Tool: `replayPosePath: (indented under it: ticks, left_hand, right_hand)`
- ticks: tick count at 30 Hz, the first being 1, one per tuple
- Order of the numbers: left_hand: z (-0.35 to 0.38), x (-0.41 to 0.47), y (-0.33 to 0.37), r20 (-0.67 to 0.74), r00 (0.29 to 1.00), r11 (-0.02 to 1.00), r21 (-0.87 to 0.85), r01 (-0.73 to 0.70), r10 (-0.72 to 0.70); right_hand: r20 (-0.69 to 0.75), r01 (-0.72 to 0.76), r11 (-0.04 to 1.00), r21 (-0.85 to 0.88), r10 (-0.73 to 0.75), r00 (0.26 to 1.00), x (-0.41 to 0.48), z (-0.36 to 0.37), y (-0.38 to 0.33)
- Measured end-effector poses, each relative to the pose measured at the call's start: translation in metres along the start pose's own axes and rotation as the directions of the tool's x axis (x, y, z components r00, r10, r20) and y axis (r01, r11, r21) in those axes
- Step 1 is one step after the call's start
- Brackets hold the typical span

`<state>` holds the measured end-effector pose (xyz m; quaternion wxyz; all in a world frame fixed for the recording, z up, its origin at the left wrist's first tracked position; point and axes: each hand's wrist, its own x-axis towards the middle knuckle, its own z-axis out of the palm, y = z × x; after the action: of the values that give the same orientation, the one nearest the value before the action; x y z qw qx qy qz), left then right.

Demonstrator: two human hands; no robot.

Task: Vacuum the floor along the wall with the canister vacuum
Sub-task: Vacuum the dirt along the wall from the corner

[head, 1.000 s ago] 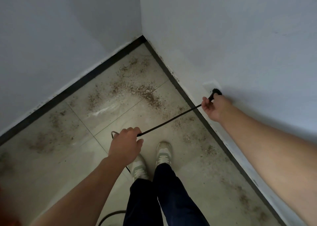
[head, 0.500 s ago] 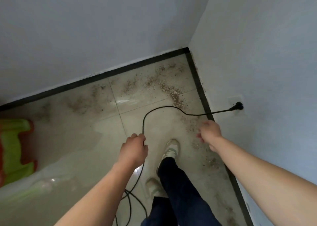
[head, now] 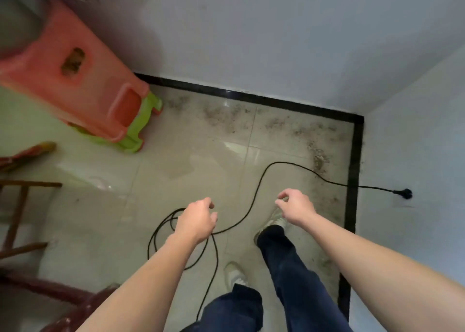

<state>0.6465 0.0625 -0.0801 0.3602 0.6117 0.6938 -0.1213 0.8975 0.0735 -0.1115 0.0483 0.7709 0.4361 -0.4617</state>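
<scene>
The canister vacuum itself is not in view. What shows of it is its black power cord [head: 254,198], whose plug [head: 403,193] sits in a wall socket [head: 402,203] low on the right-hand wall. From there the cord runs slack across the tiled floor [head: 176,170] and gathers in loose loops near the person's feet.

So the plugging-in looks done, while the cleaning has not begun. Brown grit [head: 274,124] lies thick along the black baseboard [head: 251,97] and into the corner.

The left hand [head: 197,221] hovers over the loops with a slack grip, fingers loosely curled; the cord passes under it and seems not to be held. The right hand [head: 294,207] hangs equally loose and holds nothing.

What remains, I judge, is fetching the hose and working along the wall. Stacked plastic stools [head: 75,87], orange over green, stand against the wall to the left.
</scene>
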Motion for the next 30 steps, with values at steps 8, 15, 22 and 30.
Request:
replayPosePath:
  ticks: [8,15,22,30]
  left_hand:
    - [-0.013,-0.205,-0.136,-0.117,0.921,0.909,-0.247,0.336,-0.372]
    - [0.048,-0.357,-0.195,-0.128,0.715,0.648,-0.555,0.522,-0.687]
    - [0.133,-0.494,-0.205,-0.007,0.548,0.38,-0.727,0.571,-0.836]
    - [0.201,-0.625,-0.251,-0.006,0.41,0.216,-0.856,0.469,-0.912]
  right_hand:
    - [0.261,0.433,0.827,-0.358,-0.356,0.897,-0.154,0.076,-0.106]
    - [0.484,0.675,0.543,-0.5,-0.471,0.737,-0.241,0.137,-0.131]
    - [0.652,0.794,0.276,-0.541,-0.459,0.604,-0.337,0.205,-0.103]
    - [0.749,0.85,0.077,-0.522,-0.435,0.499,-0.448,0.314,-0.072]
